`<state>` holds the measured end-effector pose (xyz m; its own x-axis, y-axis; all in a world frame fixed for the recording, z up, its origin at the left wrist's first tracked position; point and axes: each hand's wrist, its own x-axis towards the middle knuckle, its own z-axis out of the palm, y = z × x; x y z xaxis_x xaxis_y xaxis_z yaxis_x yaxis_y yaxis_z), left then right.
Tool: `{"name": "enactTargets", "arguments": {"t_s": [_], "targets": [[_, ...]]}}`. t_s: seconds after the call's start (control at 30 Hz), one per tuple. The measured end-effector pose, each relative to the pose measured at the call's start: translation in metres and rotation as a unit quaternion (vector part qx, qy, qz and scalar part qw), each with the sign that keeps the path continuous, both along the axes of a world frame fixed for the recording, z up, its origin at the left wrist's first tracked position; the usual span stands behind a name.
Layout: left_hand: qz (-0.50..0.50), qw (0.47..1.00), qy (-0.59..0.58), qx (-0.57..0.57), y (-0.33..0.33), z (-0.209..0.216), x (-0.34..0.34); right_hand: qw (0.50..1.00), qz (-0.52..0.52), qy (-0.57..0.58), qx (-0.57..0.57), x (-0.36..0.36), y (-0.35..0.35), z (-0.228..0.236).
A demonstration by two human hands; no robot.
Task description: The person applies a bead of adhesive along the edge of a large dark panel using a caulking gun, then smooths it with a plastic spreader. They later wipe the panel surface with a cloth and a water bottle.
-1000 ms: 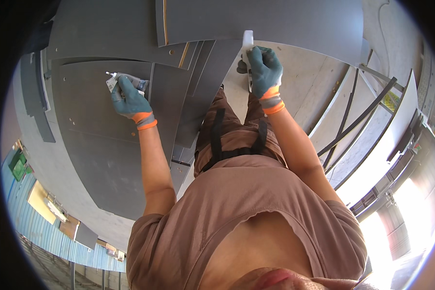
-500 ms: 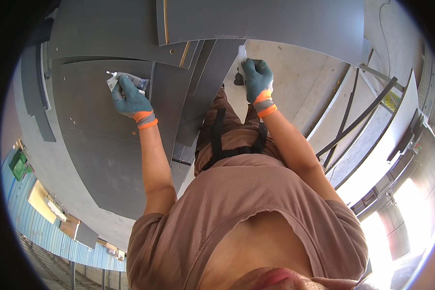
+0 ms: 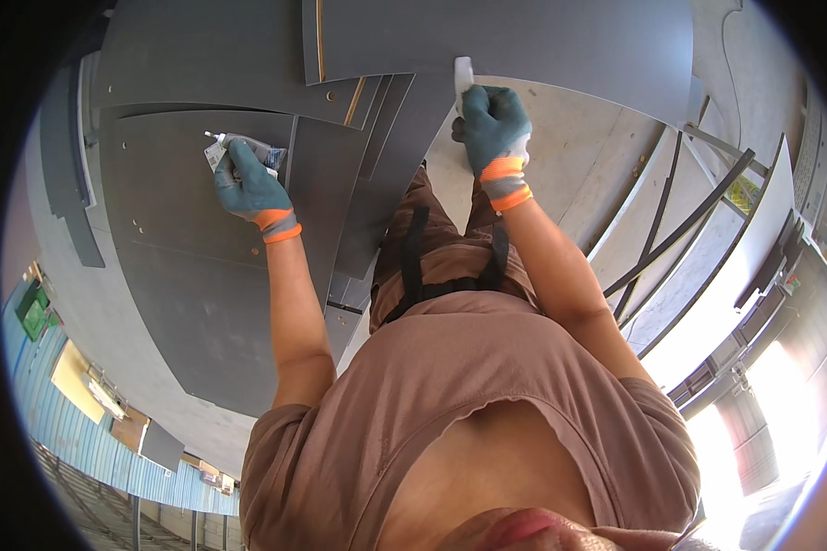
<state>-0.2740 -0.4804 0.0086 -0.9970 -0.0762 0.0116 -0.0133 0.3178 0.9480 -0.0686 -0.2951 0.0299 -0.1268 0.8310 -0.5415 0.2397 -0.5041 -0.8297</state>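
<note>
My left hand (image 3: pixel 252 185), in a grey-green glove with an orange cuff, is closed round a small tube (image 3: pixel 273 158) with a narrow white nozzle. It hovers over a dark grey panel (image 3: pixel 202 220) that has small round holes. My right hand (image 3: pixel 496 133), gloved alike, grips a flat white plastic scraper-like tool (image 3: pixel 464 72), partly hidden by the fingers. The tool's rounded tip lies over the near edge of the upper dark grey panel (image 3: pixel 542 37). Whether it touches the surface I cannot tell.
More dark grey panels (image 3: pixel 193 55) overlap at the upper left, with narrower strips (image 3: pixel 390 124) beside them. Pale concrete floor (image 3: pixel 560 151) shows past the upper panel's edge. To the right stand a dark metal frame (image 3: pixel 698 230) and a white board (image 3: pixel 744 285).
My right hand has moved slightly forward, carrying the white tool from just below the upper panel's edge to over it. My left hand with the tube has hardly moved.
</note>
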Motion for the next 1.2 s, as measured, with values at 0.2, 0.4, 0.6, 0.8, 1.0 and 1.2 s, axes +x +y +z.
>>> {"name": "enactTargets", "arguments": {"t_s": [0.2, 0.4, 0.6, 0.8, 1.0, 1.2], "targets": [[-0.018, 1.000, 0.005, -0.002, 0.000, 0.003, 0.001, 0.996, -0.072, -0.034, 0.042, 0.025, 0.009, 0.016], [-0.004, 1.000, 0.002, -0.008, 0.001, 0.003, 0.002, 0.996, -0.048, 0.000, 0.072, 0.033, 0.005, 0.015], [-0.002, 1.000, 0.011, -0.016, 0.002, 0.002, 0.000, 0.997, -0.010, 0.075, 0.003, -0.004, -0.008, 0.002], [-0.013, 1.000, 0.016, -0.018, 0.001, 0.003, 0.002, 0.995, -0.007, 0.099, -0.029, -0.009, -0.006, -0.016], [-0.029, 0.999, 0.015, 0.000, -0.001, 0.001, 0.001, 0.995, -0.010, 0.093, -0.038, 0.002, -0.013, -0.024], [-0.009, 1.000, -0.002, -0.002, 0.000, 0.003, 0.002, 0.997, -0.009, 0.063, -0.034, 0.018, -0.025, -0.017]]}}
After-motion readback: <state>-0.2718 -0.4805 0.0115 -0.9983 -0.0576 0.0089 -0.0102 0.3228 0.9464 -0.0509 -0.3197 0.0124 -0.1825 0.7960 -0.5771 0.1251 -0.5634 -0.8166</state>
